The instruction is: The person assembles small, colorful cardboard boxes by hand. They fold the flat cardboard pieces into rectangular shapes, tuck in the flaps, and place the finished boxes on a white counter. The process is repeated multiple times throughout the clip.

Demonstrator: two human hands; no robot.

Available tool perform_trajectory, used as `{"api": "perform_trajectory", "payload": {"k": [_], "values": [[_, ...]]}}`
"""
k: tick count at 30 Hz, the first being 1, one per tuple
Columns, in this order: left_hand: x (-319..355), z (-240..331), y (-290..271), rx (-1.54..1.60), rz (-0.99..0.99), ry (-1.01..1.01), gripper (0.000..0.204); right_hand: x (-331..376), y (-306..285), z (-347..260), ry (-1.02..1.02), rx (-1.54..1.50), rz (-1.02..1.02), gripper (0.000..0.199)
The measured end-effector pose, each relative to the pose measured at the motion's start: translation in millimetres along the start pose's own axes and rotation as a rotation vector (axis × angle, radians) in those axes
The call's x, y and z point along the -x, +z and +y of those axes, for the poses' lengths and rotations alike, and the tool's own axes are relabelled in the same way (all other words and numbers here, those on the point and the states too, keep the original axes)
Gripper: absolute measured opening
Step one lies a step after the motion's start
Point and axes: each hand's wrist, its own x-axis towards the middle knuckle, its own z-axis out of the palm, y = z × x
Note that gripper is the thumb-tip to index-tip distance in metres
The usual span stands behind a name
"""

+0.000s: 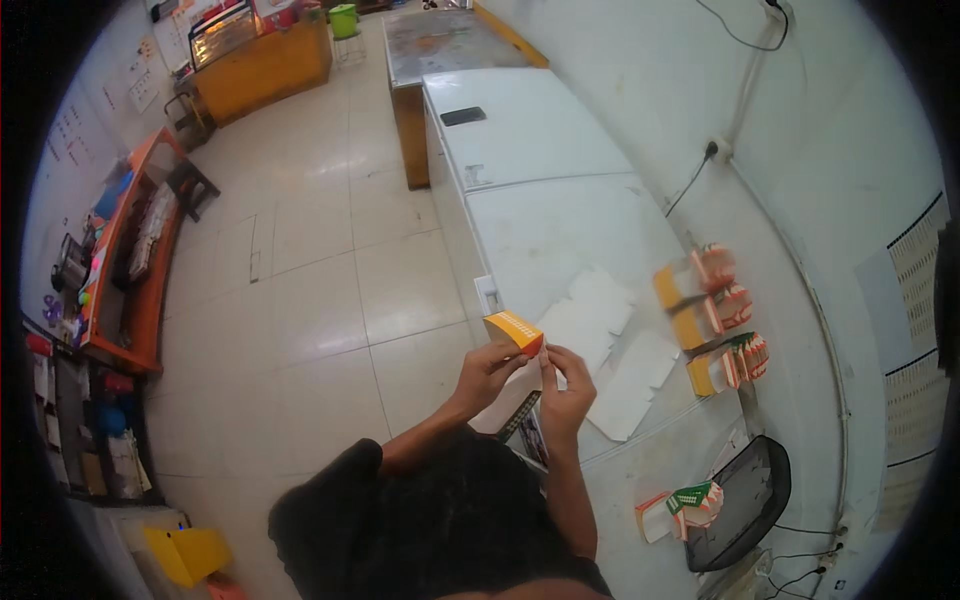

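Floor (300, 290): pale square tiles, glossy, daylight glare near the far end. Right wall (850, 120): plain white, with a socket (716, 150) and a black cable (690, 185) hanging from it. Two white chest freezers (540, 160) stand end to end along that wall; a dark phone (463, 116) lies on the far one. Beyond them, a worn metal-topped table (440, 45). Far left, an orange counter (265, 65) with a glass display case (222, 32); a green bucket (343, 20) beside it. Left side: orange shelving (130, 270), cluttered.

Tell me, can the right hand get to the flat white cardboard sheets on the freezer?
Probably yes. The right hand is just beside the flat white sheets, nothing between them, but it is busy holding the orange box.
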Motion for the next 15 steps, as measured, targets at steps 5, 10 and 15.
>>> {"api": "perform_trajectory", "payload": {"k": [5,10,15], "values": [[0,0,5,0.167,0.058,-0.079,0.016,-2,0,-2,0.004,-0.042,-0.023,0.01],[2,-2,7,0.199,0.095,-0.092,0.011,-3,1,-6,-0.048,-0.018,-0.02,0.009],[3,-6,4,0.184,0.079,-0.116,0.011,-5,2,-9,-0.072,0.004,-0.05,0.009]]}}
